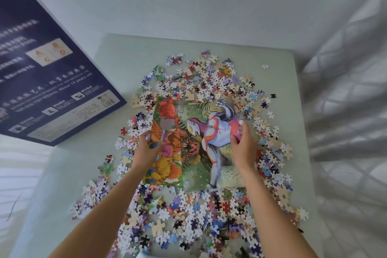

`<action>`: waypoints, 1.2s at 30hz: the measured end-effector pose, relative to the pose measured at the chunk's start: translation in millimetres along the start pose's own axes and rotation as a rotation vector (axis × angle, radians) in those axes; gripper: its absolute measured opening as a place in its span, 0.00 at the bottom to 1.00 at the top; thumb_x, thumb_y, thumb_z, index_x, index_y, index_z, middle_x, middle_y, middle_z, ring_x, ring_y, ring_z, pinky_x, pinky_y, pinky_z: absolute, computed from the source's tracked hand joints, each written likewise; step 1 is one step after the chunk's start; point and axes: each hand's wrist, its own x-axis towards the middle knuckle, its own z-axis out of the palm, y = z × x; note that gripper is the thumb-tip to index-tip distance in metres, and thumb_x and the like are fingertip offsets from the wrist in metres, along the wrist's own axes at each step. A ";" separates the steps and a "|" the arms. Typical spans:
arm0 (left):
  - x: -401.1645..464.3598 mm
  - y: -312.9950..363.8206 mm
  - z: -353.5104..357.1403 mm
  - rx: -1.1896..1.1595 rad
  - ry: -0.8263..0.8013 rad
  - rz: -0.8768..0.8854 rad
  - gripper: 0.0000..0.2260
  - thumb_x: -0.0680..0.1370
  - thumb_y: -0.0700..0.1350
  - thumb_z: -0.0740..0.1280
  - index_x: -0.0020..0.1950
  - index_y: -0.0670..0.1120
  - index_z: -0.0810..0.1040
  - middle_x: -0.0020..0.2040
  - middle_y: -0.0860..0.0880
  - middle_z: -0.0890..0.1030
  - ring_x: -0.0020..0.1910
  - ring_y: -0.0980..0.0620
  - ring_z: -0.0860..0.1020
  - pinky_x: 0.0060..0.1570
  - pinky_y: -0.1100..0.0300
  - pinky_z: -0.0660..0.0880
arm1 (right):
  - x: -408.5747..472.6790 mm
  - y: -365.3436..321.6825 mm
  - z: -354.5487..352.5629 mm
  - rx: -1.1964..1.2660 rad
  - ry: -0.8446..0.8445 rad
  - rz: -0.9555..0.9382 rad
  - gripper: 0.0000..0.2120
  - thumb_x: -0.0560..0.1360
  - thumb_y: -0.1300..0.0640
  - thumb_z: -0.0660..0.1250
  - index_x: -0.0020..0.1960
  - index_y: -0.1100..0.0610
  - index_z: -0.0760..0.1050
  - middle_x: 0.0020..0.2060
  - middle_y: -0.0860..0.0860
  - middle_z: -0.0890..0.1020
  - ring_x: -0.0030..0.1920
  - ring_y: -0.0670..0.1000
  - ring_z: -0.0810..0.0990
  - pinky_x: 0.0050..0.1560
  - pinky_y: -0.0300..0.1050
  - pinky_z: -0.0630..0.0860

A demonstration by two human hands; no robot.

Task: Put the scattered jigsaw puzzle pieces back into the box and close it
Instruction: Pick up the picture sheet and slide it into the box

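Note:
Several loose jigsaw pieces [209, 81] lie scattered over a pale green table [125, 58], above, beside and below a colourful reference poster [194, 142] at its middle. My left hand [146, 144] grips the poster's left edge. At the poster's right edge, my right hand [243, 142] holds it with thumb and fingers curled round. The dark blue puzzle box [48, 81], printed with white text, stands tilted at the far left, beyond the table's left side.
A white wall rises behind the table. Sheer white curtains [345, 111] hang along the right. A bright window area [18, 169] shows at the lower left. More pieces [188, 222] crowd the table's near end between my forearms.

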 end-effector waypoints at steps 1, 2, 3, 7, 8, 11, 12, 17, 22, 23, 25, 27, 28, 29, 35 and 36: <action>0.8 0.5 0.2 0.009 -0.002 -0.001 0.30 0.74 0.50 0.70 0.72 0.48 0.60 0.56 0.49 0.75 0.40 0.55 0.74 0.44 0.52 0.76 | -2.2 -3.8 4.3 0.063 -0.011 0.050 0.20 0.75 0.63 0.66 0.65 0.60 0.68 0.44 0.52 0.79 0.43 0.52 0.80 0.41 0.44 0.78; 0.9 1.1 0.6 0.023 -0.007 0.001 0.31 0.74 0.50 0.70 0.72 0.48 0.59 0.52 0.50 0.74 0.37 0.56 0.72 0.44 0.50 0.77 | -4.4 -6.3 9.2 0.095 -0.023 0.079 0.19 0.75 0.64 0.66 0.65 0.60 0.68 0.44 0.52 0.80 0.42 0.51 0.80 0.41 0.43 0.78; 1.7 1.5 1.8 0.028 -0.016 0.000 0.32 0.74 0.51 0.70 0.72 0.48 0.59 0.52 0.50 0.73 0.37 0.55 0.72 0.45 0.49 0.77 | -5.7 -8.8 14.9 0.098 -0.041 0.081 0.17 0.75 0.63 0.66 0.63 0.61 0.69 0.47 0.54 0.80 0.44 0.52 0.80 0.43 0.43 0.78; 1.7 2.4 4.8 0.074 -0.017 0.019 0.32 0.74 0.48 0.70 0.72 0.46 0.58 0.61 0.45 0.73 0.48 0.49 0.75 0.43 0.59 0.71 | -7.9 -17.6 34.4 0.072 -0.086 0.049 0.14 0.74 0.63 0.67 0.59 0.60 0.72 0.52 0.54 0.78 0.48 0.52 0.79 0.46 0.41 0.75; 2.7 1.1 5.0 0.089 -0.002 0.031 0.30 0.75 0.45 0.69 0.72 0.46 0.59 0.59 0.46 0.74 0.43 0.52 0.75 0.38 0.63 0.69 | -8.6 -21.5 39.2 0.090 -0.095 0.063 0.13 0.74 0.63 0.68 0.57 0.60 0.72 0.50 0.54 0.78 0.47 0.52 0.79 0.45 0.43 0.76; 6.0 -2.9 5.7 0.067 0.068 0.057 0.23 0.79 0.38 0.62 0.71 0.50 0.60 0.55 0.46 0.78 0.32 0.53 0.74 0.27 0.60 0.70 | -9.6 -31.8 46.8 0.085 -0.130 0.068 0.13 0.74 0.61 0.68 0.57 0.59 0.71 0.47 0.53 0.80 0.45 0.53 0.80 0.41 0.45 0.76; 4.5 -2.8 4.0 0.048 0.086 0.081 0.22 0.79 0.37 0.60 0.71 0.52 0.61 0.52 0.46 0.80 0.32 0.50 0.75 0.27 0.58 0.71 | -10.1 -34.0 46.4 0.061 -0.154 0.061 0.15 0.74 0.60 0.68 0.59 0.59 0.69 0.49 0.52 0.80 0.45 0.52 0.80 0.41 0.44 0.76; -12.6 0.5 -31.2 -0.066 0.095 0.386 0.24 0.79 0.36 0.59 0.68 0.60 0.62 0.44 0.46 0.79 0.39 0.41 0.78 0.39 0.44 0.76 | -14.7 -48.1 34.5 0.150 -0.314 0.076 0.35 0.75 0.51 0.66 0.74 0.59 0.52 0.65 0.54 0.72 0.61 0.54 0.75 0.59 0.54 0.74; -47.9 18.9 -72.2 -0.202 0.038 0.623 0.22 0.78 0.39 0.62 0.64 0.63 0.67 0.50 0.50 0.81 0.47 0.49 0.81 0.48 0.53 0.78 | -35.9 -77.6 -1.6 0.328 -0.227 -0.053 0.09 0.77 0.56 0.64 0.55 0.57 0.70 0.46 0.49 0.80 0.48 0.48 0.80 0.46 0.39 0.76; -56.5 24.3 -78.6 -0.210 0.064 0.648 0.20 0.78 0.39 0.62 0.64 0.60 0.68 0.50 0.51 0.81 0.47 0.50 0.82 0.48 0.57 0.78 | -43.1 -85.4 -11.7 0.369 -0.190 -0.101 0.06 0.77 0.56 0.64 0.52 0.56 0.71 0.44 0.48 0.80 0.45 0.45 0.80 0.44 0.37 0.76; -73.8 32.8 -90.8 -0.106 0.188 0.681 0.15 0.78 0.38 0.63 0.64 0.50 0.72 0.49 0.51 0.81 0.45 0.51 0.81 0.43 0.64 0.75 | -58.6 -97.0 -28.3 0.434 -0.138 -0.181 0.05 0.76 0.55 0.65 0.50 0.55 0.73 0.43 0.46 0.80 0.44 0.43 0.79 0.43 0.35 0.76; -85.1 35.7 -99.4 0.046 0.340 0.626 0.11 0.79 0.39 0.62 0.61 0.45 0.74 0.48 0.50 0.81 0.43 0.50 0.80 0.39 0.59 0.75 | -69.7 -106.6 -36.8 0.443 -0.124 -0.248 0.05 0.75 0.55 0.66 0.49 0.56 0.74 0.43 0.46 0.80 0.43 0.44 0.79 0.40 0.33 0.75; -90.0 33.8 -103.1 0.081 0.377 0.602 0.10 0.79 0.40 0.62 0.60 0.45 0.75 0.48 0.49 0.82 0.43 0.49 0.79 0.40 0.55 0.76 | -75.0 -110.8 -38.9 0.439 -0.121 -0.274 0.06 0.74 0.55 0.66 0.49 0.56 0.74 0.42 0.45 0.80 0.42 0.43 0.79 0.40 0.31 0.74; -94.3 31.0 -105.6 0.099 0.392 0.582 0.10 0.79 0.40 0.63 0.59 0.46 0.76 0.48 0.50 0.82 0.42 0.50 0.79 0.40 0.54 0.76 | -78.7 -112.2 -39.2 0.423 -0.132 -0.283 0.07 0.74 0.54 0.66 0.48 0.57 0.75 0.41 0.44 0.80 0.41 0.41 0.79 0.40 0.30 0.72; -123.3 -3.6 -129.4 0.032 0.349 0.486 0.05 0.77 0.43 0.66 0.49 0.51 0.80 0.44 0.56 0.82 0.43 0.57 0.80 0.42 0.58 0.77 | -96.4 -110.6 -20.1 0.321 -0.265 -0.226 0.09 0.76 0.51 0.63 0.48 0.57 0.72 0.43 0.50 0.81 0.42 0.50 0.82 0.41 0.47 0.80; -127.7 -7.6 -134.1 -0.010 0.313 0.480 0.05 0.77 0.44 0.66 0.50 0.51 0.80 0.44 0.56 0.82 0.44 0.60 0.80 0.44 0.59 0.77 | -100.0 -114.8 -17.7 0.308 -0.290 -0.223 0.08 0.77 0.53 0.63 0.48 0.59 0.71 0.43 0.52 0.81 0.42 0.51 0.82 0.39 0.43 0.80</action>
